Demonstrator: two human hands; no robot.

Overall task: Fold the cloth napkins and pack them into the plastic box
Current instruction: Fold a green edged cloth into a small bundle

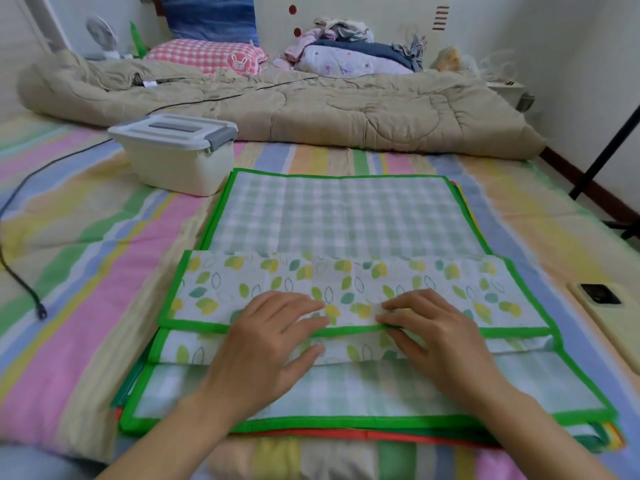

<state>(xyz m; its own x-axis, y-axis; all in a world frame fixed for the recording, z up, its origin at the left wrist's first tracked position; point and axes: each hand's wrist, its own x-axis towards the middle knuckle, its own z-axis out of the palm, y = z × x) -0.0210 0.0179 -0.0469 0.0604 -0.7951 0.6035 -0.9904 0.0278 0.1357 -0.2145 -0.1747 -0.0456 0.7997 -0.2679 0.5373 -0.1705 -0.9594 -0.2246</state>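
Leaf-print napkin (346, 289) with green border lies folded on top of napkin stack (346, 209) on bed (86, 271), frame centre. Left hand (273, 337) and right hand (433, 334) side by side, both pinching folded green edge, fingers above, thumbs under. Plastic box (180, 154), lid closed, at 10 o'clock from stack, just beside it.

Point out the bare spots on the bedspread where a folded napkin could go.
Free: the striped sheet between the power cord and the napkin stack, below the plastic box. Crowded: the phone to the right, the quilt behind.
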